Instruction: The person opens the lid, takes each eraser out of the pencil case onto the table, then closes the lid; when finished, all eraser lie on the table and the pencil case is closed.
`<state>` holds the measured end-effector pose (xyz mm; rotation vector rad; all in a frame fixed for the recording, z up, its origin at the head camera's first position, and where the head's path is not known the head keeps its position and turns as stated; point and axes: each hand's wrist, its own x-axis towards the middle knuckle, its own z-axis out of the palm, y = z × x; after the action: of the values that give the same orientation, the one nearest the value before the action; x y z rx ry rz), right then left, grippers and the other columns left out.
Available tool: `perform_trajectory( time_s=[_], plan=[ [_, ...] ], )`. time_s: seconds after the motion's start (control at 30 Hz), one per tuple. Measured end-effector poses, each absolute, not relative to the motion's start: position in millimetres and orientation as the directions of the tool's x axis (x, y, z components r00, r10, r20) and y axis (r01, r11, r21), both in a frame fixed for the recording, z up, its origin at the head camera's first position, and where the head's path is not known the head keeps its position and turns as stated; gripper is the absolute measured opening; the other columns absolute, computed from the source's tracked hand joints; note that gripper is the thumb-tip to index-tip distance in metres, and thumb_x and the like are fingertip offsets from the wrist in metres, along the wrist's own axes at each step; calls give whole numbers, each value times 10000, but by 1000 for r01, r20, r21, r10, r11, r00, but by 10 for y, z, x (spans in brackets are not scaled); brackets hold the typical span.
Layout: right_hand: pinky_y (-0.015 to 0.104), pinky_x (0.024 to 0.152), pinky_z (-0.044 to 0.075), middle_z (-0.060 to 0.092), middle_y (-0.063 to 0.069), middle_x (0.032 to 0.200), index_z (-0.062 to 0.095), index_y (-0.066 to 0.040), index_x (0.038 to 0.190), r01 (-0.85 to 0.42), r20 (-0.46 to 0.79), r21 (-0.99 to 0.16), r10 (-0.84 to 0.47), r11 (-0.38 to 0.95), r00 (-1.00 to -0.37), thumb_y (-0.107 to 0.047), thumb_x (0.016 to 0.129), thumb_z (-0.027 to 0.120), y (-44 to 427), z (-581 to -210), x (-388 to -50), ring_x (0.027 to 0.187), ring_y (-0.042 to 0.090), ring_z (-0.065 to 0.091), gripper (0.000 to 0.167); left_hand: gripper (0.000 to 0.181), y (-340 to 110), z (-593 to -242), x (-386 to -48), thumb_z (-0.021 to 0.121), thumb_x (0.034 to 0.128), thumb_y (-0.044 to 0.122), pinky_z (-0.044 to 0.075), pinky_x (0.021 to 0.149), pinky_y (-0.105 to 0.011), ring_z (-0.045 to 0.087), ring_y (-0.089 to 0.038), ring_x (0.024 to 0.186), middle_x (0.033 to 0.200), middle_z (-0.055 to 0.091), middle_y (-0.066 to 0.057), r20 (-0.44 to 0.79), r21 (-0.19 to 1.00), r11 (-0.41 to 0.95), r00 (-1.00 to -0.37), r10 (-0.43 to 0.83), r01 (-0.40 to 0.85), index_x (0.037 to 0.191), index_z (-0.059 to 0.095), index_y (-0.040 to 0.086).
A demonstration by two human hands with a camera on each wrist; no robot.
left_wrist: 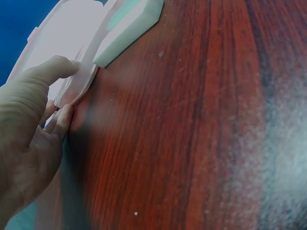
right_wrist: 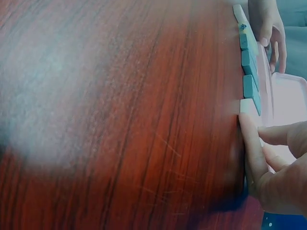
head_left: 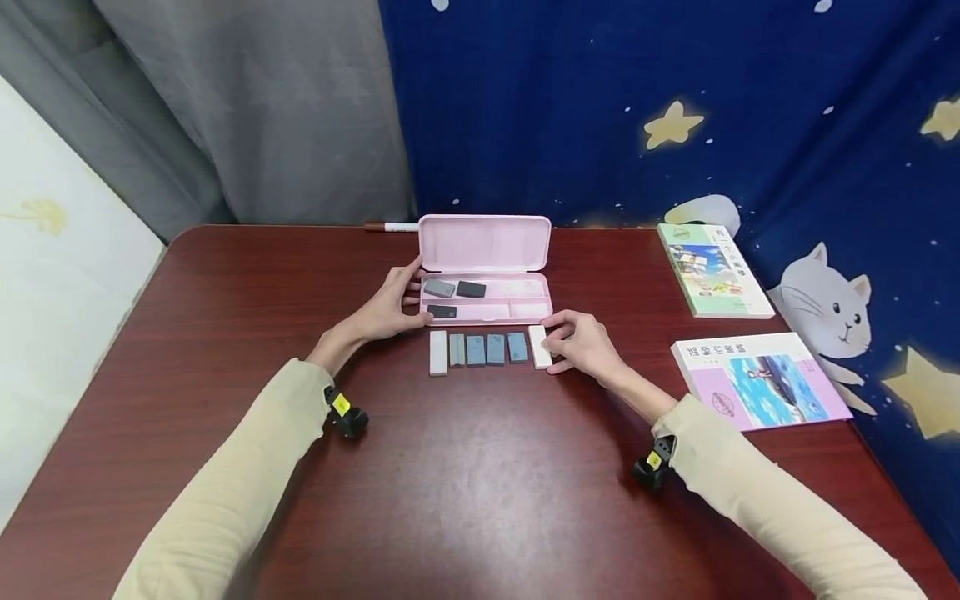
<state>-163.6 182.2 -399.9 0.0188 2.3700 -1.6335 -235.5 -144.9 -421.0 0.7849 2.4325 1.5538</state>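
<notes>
An open pink pencil case (head_left: 487, 313) lies on the table, its lid raised at the back. Inside are a grey eraser (head_left: 439, 288) and two dark ones (head_left: 471, 289). The left hand (head_left: 386, 308) holds the case's left end, thumb at the front corner, as the left wrist view (left_wrist: 33, 120) also shows. In front of the case runs a row: a white block (head_left: 438, 353) at left, several blue-grey erasers (head_left: 496, 350), and a white block (head_left: 539, 347) at right. The right hand (head_left: 585, 346) pinches that right block, also in the right wrist view (right_wrist: 280, 167).
Two books, one green-edged (head_left: 716, 271) and one purple-edged (head_left: 757, 382), lie at the table's right side. A marker (head_left: 390, 227) lies at the back edge, left of the case lid. Curtains (head_left: 525, 108) hang behind the table (head_left: 480, 500).
</notes>
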Motion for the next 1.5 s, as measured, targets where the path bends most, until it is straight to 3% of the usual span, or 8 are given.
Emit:
perform_trajectory(
  time_s=[0.3,0.87,1.5],
  plan=[
    [391,581,578,633,211,886,596,38,1173,137,-198,-918,-130,373,-972,59,860,629,1781,-4003,-1668,607,250,680,316,933,-1436,-3906,-2236,686,791,-115,359,1025,-550,352,-482,1232,1333,249,-371,134,896,302,-846,516,325,1489,66,-121],
    [391,603,580,625,234,919,565,58,1218,120,-191,-921,-160,371,-968,80,865,601,1775,-3949,-1633,679,253,681,356,1022,-1478,-4129,-2372,772,798,46,427,981,-455,388,-350,1179,1316,302,-273,138,808,440,-851,506,392,1510,48,-73],
    [371,562,577,664,233,889,619,41,1136,22,-91,-876,-121,481,-989,-30,916,602,1876,-3862,-1624,724,289,654,232,990,-1420,-4219,-2343,764,795,6,408,1011,-456,405,-363,1197,1358,299,-278,191,838,370,-850,491,402,1523,94,-39]
  ],
)
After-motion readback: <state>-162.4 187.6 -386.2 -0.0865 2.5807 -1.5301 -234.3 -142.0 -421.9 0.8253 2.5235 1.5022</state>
